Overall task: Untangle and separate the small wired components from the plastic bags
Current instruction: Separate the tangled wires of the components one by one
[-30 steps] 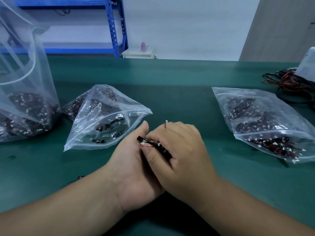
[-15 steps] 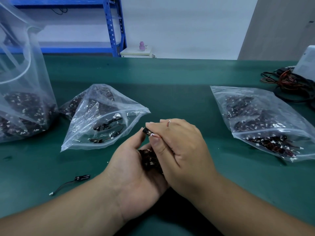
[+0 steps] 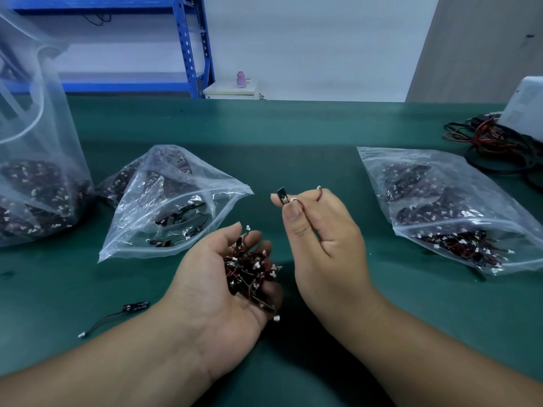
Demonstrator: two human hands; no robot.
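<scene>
One wired component (image 3: 282, 196), a small black board on a red lead, is pinched at its lower edge between thumb and forefinger of the right hand (image 3: 320, 230). The lead loops over the knuckles to a white plug and looks free of everything else. The left hand (image 3: 217, 289) is apart from it, lower and to the left, palm up, fingers loosely cupped round a tangled clump (image 3: 251, 271) of like parts. Hazards, as judged:

- The pinch covers little of the board, so a slip would drop it onto the green mat (image 3: 293, 136).
- One plug hangs off the heel of the left palm, so any tilt could spill the clump.
- The leads are thin, so a hard tug on a snagged one may tear it from its plug.

A loose component (image 3: 117, 315) lies on the mat just beside the left forearm, where a sweep of that arm could knock it away. The middle bag (image 3: 176, 201) and right bag (image 3: 440, 207) lie open-mouthed near the hands. A careless set-down could mix separated pieces with unsorted stock.
</scene>
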